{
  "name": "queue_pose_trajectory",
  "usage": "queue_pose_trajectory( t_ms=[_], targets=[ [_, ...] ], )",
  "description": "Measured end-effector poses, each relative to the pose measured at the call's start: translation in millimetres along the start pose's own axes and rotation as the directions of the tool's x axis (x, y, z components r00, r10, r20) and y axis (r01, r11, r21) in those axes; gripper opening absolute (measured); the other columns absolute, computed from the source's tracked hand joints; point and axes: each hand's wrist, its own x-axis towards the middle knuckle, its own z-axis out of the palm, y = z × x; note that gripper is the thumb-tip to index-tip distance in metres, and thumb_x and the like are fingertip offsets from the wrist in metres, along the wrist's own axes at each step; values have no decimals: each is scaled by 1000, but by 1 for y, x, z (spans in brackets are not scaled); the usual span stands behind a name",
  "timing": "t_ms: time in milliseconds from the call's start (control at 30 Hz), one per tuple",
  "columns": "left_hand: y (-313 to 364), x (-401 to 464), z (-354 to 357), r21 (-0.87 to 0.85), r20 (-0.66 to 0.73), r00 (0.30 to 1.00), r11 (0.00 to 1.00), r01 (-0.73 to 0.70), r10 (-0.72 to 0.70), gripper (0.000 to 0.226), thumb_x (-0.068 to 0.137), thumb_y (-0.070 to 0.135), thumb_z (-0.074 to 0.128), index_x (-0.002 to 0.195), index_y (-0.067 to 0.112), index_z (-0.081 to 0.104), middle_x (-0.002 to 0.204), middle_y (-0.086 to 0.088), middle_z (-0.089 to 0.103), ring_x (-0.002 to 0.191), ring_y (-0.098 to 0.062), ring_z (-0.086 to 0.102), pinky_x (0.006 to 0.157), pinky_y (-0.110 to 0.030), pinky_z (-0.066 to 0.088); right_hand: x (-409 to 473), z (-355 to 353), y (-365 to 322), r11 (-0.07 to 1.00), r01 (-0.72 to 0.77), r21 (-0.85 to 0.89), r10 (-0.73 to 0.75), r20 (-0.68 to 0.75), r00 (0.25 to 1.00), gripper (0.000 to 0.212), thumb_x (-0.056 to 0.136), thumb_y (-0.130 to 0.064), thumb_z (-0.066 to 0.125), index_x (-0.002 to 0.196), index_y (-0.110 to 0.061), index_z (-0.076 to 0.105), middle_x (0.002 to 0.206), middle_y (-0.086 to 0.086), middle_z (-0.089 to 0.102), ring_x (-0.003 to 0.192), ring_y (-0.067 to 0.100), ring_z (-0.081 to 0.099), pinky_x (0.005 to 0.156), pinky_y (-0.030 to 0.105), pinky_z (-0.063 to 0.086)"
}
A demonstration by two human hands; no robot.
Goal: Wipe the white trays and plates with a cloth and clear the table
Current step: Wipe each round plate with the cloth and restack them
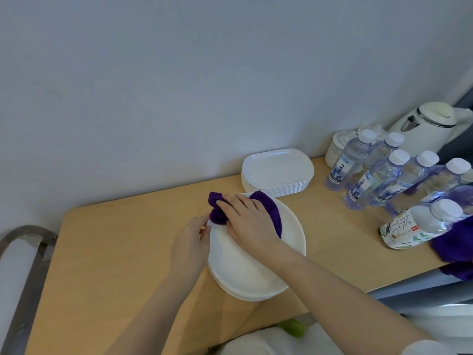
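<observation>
Clearly the wiping step is in hand: the right hand (245, 219) lies on a bunched purple cloth (268, 211) with its fingers curled over it, pressing it onto the far-left part of the top round white plate (250, 262) of a small stack near the middle of the pale wooden table (115, 252). The left hand (190, 242) pinches that plate's left rim between thumb and fingers, steadying it. Farther back, against the grey wall, stands a stack of white rounded-rectangular trays (277, 169) — whether they have been wiped cannot be told.

Most of the plate's near face is bare, so the next move probably calls for sweeping the cloth toward the near rim while the left hand holds firm, then lifting the plate aside to reach the one beneath.

To the right stand clear plastic water bottles with white caps (368, 175); their blue-and-white labels are too blurred to read. A tilted bottle with a white leafy label (414, 226) shows large Chinese characters, seemingly "茶π" — the reading is uncertain. A white electric kettle (427, 124) stands far right.
</observation>
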Motion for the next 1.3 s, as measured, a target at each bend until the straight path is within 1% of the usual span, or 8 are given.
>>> queue_pose_trajectory(
  t_ms=[333,467,633,767,900,1033,1133,1300],
  targets=[
    [-4,2,2,12,29,999,999,30,-31,34,98,21,42,121,39,60,94,20,56,86,4,53,62,-18,37,-3,-26,30,899,-289,-328,313,21,949,24,74,-17,64,98,-16,64,94,-1,62,84,21,59,65,30,44],
    [-4,1,2,-7,33,999,1000,31,-30,34,97,21,42,120,40,60,92,20,55,86,3,53,64,-18,40,-15,-30,43,873,-371,-315,421,107,901,24,92,-23,45,113,-12,49,111,2,51,99,22,50,75,30,36],
    [-4,1,3,-9,22,999,999,31,-31,36,97,16,42,121,37,59,92,19,54,85,2,53,66,-20,43,-35,-40,45,849,-404,-341,467,125,876,21,94,-26,41,110,-13,46,112,3,50,100,21,48,73,29,31],
    [-3,1,3,5,20,999,1000,25,-25,36,97,15,42,122,34,59,91,20,53,84,2,53,64,-18,40,-51,-47,45,864,-380,-330,446,152,882,17,94,-23,40,106,-16,49,112,1,49,103,22,46,78,30,35],
    [-2,2,2,17,24,999,999,37,-37,35,97,16,42,124,32,60,91,18,54,86,-2,54,65,-20,40,-68,-49,30,882,-341,-324,407,162,899,8,85,-15,56,90,-14,62,99,2,59,92,23,56,74,32,43],
    [0,1,1,4,15,999,999,52,-52,35,97,15,44,126,26,60,96,16,56,86,-2,54,68,-20,38,-73,-33,16,924,-312,-223,367,278,888,24,94,-14,36,111,-14,52,119,4,51,112,26,44,94,35,36],
    [3,0,-1,-8,21,999,999,50,-50,34,97,15,45,125,25,61,102,13,60,88,-4,54,69,-17,38,-64,-27,6,940,-323,-113,342,261,903,25,95,-17,36,117,-17,49,127,1,46,113,23,40,92,33,35],
    [6,3,-8,-48,48,998,998,40,-37,33,95,11,48,123,19,63,122,6,64,105,-10,57,88,-25,46,-56,-17,-12,989,-85,118,51,267,962,38,94,-27,41,130,-20,49,137,-3,44,119,22,38,95,36,36]
  ],
)
